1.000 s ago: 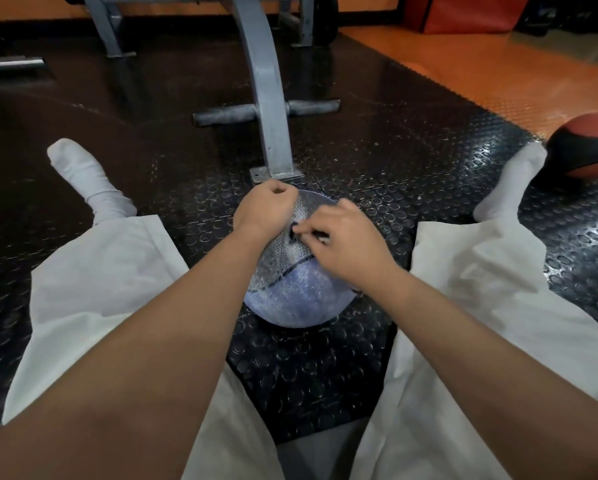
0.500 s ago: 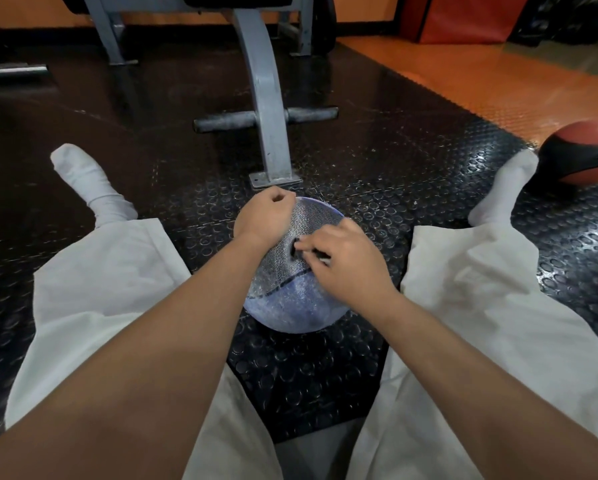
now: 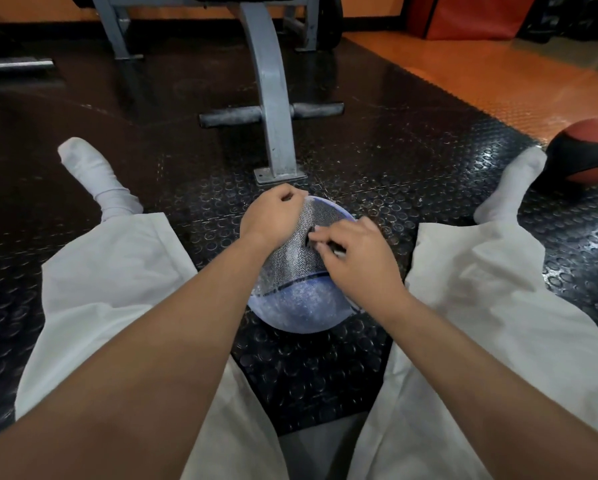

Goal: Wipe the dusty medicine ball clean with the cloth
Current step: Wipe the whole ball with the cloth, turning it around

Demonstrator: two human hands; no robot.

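Note:
A blue medicine ball (image 3: 301, 306), speckled with pale dust, rests on the black studded mat between my spread legs. A thin grey patterned cloth (image 3: 297, 258) appears to lie stretched over its upper half. My left hand (image 3: 273, 216) is a fist at the ball's far top-left edge, closed on the cloth's upper edge. My right hand (image 3: 356, 258) sits on the ball's right side, its fingertips pinching a small dark fold of the cloth. Both hands hide the ball's top and right flank.
A grey bench frame (image 3: 273, 98) with a crossbar stands just beyond the ball, its foot plate almost touching it. A red and black medicine ball (image 3: 588, 154) lies by my right foot. My legs in white trousers flank the ball. Orange floor runs along the far right.
Both hands stay on the ball. The left fist has crept slightly toward the ball's far edge, and the right fingertips keep their pinch in nearly the same spot.

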